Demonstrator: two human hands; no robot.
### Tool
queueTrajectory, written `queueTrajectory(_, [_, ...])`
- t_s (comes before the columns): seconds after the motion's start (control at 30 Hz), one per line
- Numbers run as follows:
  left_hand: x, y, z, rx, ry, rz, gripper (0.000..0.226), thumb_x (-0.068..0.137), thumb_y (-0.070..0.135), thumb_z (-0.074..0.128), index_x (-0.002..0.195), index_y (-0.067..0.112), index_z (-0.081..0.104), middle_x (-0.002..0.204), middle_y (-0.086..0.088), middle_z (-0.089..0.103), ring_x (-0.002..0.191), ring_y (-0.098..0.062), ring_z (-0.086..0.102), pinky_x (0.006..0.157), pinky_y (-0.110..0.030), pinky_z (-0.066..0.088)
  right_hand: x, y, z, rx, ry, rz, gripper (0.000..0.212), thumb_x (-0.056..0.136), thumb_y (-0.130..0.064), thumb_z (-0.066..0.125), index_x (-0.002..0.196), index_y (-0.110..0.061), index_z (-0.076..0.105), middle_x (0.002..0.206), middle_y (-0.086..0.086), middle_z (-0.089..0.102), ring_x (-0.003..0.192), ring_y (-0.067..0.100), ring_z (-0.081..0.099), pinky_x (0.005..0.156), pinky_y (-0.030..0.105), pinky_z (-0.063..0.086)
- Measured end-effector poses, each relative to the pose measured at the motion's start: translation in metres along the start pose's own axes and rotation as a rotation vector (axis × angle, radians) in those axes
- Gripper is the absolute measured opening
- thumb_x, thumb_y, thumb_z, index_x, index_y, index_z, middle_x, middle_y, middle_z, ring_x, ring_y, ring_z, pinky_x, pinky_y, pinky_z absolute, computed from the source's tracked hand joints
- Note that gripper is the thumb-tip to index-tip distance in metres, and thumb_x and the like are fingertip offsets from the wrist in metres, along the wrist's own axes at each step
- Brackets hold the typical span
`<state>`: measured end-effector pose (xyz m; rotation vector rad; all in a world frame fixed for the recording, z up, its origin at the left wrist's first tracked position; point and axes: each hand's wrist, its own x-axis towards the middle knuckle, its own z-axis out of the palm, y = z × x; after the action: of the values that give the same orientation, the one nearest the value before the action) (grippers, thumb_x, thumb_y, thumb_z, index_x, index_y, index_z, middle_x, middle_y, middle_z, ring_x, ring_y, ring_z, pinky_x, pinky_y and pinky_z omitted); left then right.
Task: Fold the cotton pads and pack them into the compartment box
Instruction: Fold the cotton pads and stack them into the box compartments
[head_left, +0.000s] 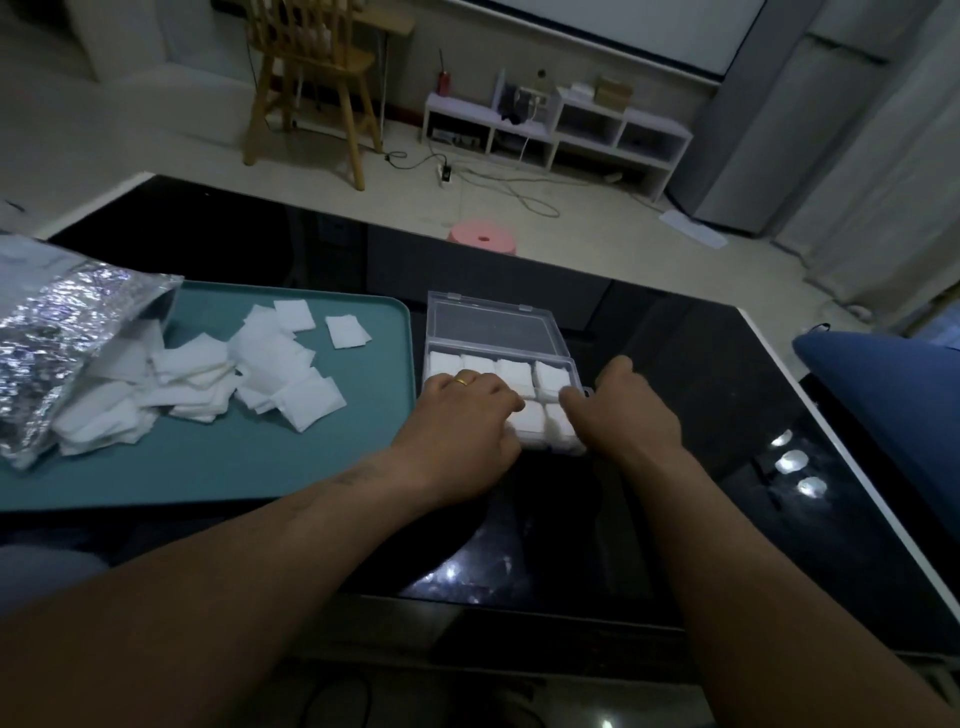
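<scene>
A home living room: glossy black coffee table (675, 395), wooden chair (311, 78), low white open shelf unit (561, 130) along the wall, power strip (445, 174) with cables on the floor, pink stool (483, 238), grey curtain (831, 130).

Two hands (467, 410), one compartment box (493, 332), one teal tray (249, 467), one foil bag (67, 353), and a heap of cotton pads (280, 364) too many to count.

A single wide-angle view is taken from head height, angled forward and down, close over the counter (675, 467).
</scene>
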<state>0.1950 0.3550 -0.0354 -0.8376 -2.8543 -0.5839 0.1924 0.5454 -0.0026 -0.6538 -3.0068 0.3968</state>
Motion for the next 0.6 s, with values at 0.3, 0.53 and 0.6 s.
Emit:
queueTrajectory(0.3, [-0.067, -0.079, -0.075, 0.017, 0.089, -0.135, 0.034, 0.091, 0.038, 0.043, 0.101, 0.019, 0.070, 0.106, -0.006, 0.068, 0.105, -0.032, 0.061, 0.091, -0.046, 0.048, -0.040, -0.108, 0.010, 0.331, -0.065, -0.373, 0.016, 0.095, -0.027, 0.065, 0.080, -0.020, 0.065, 0.073, -0.004, 0.071, 0.074, 0.019, 0.069, 0.071, 0.034, 0.051])
queueTrajectory(0.53, [-0.102, -0.187, -0.130, 0.058, 0.058, -0.409, 0.021, 0.095, 0.030, 0.056, 0.110, 0.018, 0.064, 0.115, -0.007, 0.063, 0.110, -0.030, 0.060, 0.091, -0.041, 0.048, -0.056, -0.210, 0.052, 0.221, -0.242, -0.549, 0.024, 0.100, -0.034, 0.060, 0.118, -0.020, 0.067, 0.119, 0.005, 0.072, 0.107, 0.027, 0.065, 0.087, 0.036, 0.052])
queueTrajectory(0.6, [-0.100, -0.202, -0.131, 0.093, -0.039, -0.404, 0.042, 0.094, 0.033, 0.062, 0.133, 0.019, 0.055, 0.132, -0.008, 0.054, 0.124, -0.029, 0.053, 0.101, -0.042, 0.045, -0.053, -0.226, 0.068, 0.197, -0.356, -0.523, 0.052, 0.096, -0.039, 0.067, 0.143, -0.021, 0.053, 0.140, 0.007, 0.061, 0.122, 0.028, 0.060, 0.097, 0.037, 0.049])
